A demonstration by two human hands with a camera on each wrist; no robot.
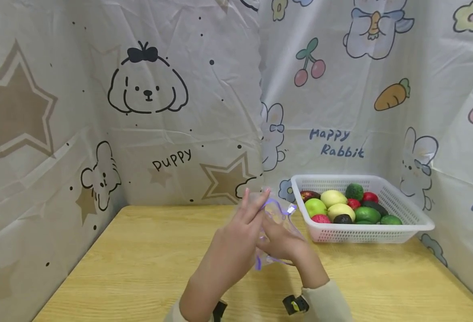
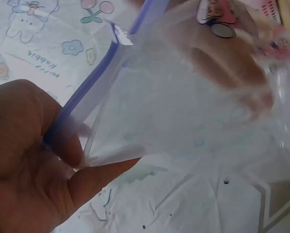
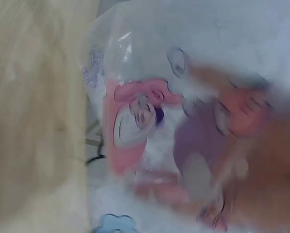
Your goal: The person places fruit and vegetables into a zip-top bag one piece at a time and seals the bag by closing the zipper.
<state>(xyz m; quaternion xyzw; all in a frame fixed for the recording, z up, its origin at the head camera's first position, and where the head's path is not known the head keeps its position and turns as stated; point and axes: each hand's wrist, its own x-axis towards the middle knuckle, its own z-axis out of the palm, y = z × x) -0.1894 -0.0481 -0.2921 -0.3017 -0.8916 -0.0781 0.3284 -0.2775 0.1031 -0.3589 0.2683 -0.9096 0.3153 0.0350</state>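
A clear plastic zip bag (image 1: 277, 213) with a purple zip edge is held up over the table between both hands. In the left wrist view my left hand (image 2: 33, 160) pinches the bag (image 2: 164, 111) at one end of its zip (image 2: 94, 80), and the bag's side spreads out flat. My right hand (image 1: 286, 243) grips the other side of the bag; its curled fingers (image 2: 232, 60) show through the plastic. In the head view my left hand (image 1: 234, 241) partly overlaps it. Pink and purple cartoon figures (image 3: 135, 124) are printed on the bag.
To the back right stands a white perforated basket (image 1: 417, 219) of fruit and vegetables, among them a green apple (image 1: 315, 207) and yellow fruit (image 1: 341, 212). The wooden table (image 1: 140, 268) backs onto cartoon-printed curtains (image 1: 220, 112).
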